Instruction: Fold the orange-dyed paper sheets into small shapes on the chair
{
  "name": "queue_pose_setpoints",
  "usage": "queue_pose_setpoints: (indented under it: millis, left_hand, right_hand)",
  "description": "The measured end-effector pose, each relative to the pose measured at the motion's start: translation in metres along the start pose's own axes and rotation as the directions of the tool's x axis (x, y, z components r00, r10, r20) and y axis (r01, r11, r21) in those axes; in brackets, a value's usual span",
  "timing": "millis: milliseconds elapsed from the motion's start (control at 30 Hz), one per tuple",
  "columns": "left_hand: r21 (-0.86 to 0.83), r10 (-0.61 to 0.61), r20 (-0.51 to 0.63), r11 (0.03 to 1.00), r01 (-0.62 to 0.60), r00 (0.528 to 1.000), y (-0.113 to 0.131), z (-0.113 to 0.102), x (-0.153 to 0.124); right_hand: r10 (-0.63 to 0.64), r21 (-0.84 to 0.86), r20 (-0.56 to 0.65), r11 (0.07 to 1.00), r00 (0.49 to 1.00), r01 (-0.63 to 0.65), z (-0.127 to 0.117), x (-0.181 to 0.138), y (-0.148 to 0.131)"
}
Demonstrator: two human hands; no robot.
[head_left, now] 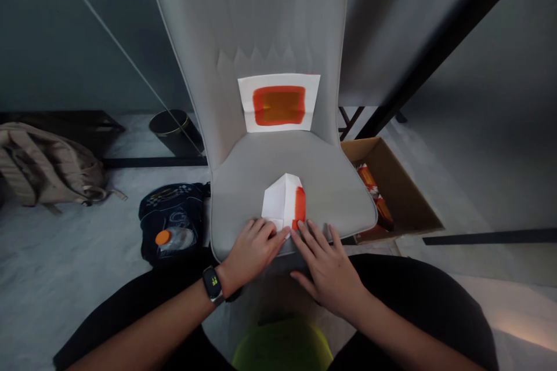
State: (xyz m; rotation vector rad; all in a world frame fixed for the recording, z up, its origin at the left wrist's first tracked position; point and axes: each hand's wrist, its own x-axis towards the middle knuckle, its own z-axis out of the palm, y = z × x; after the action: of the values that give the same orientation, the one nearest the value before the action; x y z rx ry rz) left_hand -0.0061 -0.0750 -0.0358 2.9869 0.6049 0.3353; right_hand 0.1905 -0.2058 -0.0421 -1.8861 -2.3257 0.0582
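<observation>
Grey chair seat (339, 185) carries folded orange-edged paper (281, 200), left hand (251, 252) and right hand (328, 275) flat against it, unclamped

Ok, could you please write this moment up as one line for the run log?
left hand: at folded paper | right hand: at folded paper | paper: white, orange edge, on grey chair seat

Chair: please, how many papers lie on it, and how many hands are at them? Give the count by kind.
Papers: 2 (folded sheet, orange-marked sheet)
Hands: 2 (left hand, right hand)
Total: 4
</observation>
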Motion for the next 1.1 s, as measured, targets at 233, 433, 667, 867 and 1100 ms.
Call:
queue_pose_setpoints:
  millis: [233, 433, 667, 867, 1100]
  left_hand:
    - [0.042, -0.013, 0.004, 0.999, 0.013, 1.0, 0.005, 0.002, 0.001]
    - [0.031, 0.01, -0.043, 0.999, -0.009, 0.999, 0.006, 0.004, 0.0]
    - [0.053, -0.026, -0.038, 0.998, 0.028, 0.999, 0.01, 0.005, -0.005]
    - [0.057, -0.052, 0.021, 0.997, 0.051, 0.998, 0.019, -0.001, -0.017]
    - [0.062, -0.116, 0.121, 0.992, 0.11, 0.986, 0.035, -0.007, -0.024]
  right_hand:
    - [0.058, 0.009, 0.021, 0.998, 0.998, -0.058, -0.006, -0.007, 0.008]
    - [-0.095, 0.072, 0.047, 0.993, 0.994, 0.091, -0.008, -0.001, 0.004]
    - [-0.129, 0.049, 0.022, 0.991, 0.991, 0.128, 0.002, 0.003, 0.003]
    - [-0.104, 0.03, 0.03, 0.994, 0.994, 0.103, 0.0, 0.004, 0.002]
    - [-0.088, 0.036, 0.05, 0.996, 0.995, 0.086, 0.0, 0.006, 0.005]
